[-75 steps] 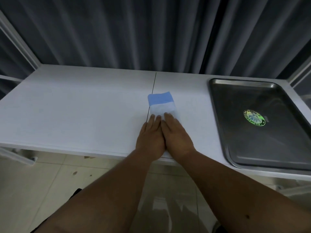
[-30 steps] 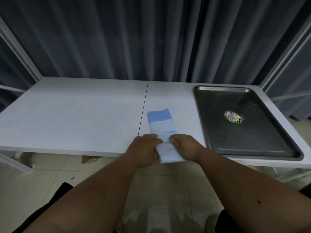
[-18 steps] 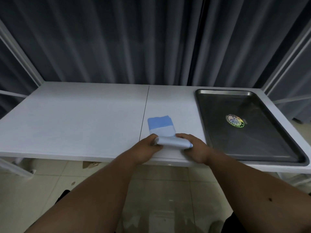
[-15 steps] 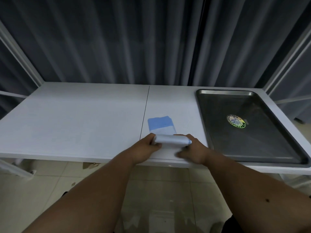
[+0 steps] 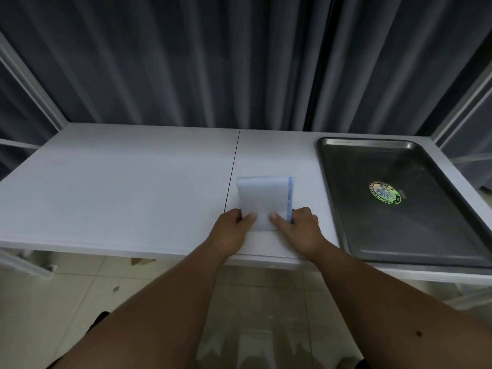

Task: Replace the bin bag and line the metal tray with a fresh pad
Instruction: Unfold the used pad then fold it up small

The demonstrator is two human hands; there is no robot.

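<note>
A folded white pad [image 5: 263, 198] with a blue edge on its right side lies on the white table [image 5: 119, 190], just right of the table's seam. My left hand [image 5: 231, 230] pinches the pad's near left corner, thumb on top. My right hand [image 5: 299, 229] pinches the near right corner at the blue edge. The metal tray [image 5: 346, 209] sits bare at the table's right end, with a round green sticker [image 5: 384, 192] on its floor. No bin or bin bag is in view.
Dark grey curtains [image 5: 213, 62] hang right behind the table. White frame posts [image 5: 32, 83] rise at both back corners. Beige tiled floor [image 5: 53, 302] shows below the table's front edge.
The pad's near end was lifted, rolled over away from me and laid flat; its white side now faces up with the blue strip at the right. Both hands stay at its near corners.
</note>
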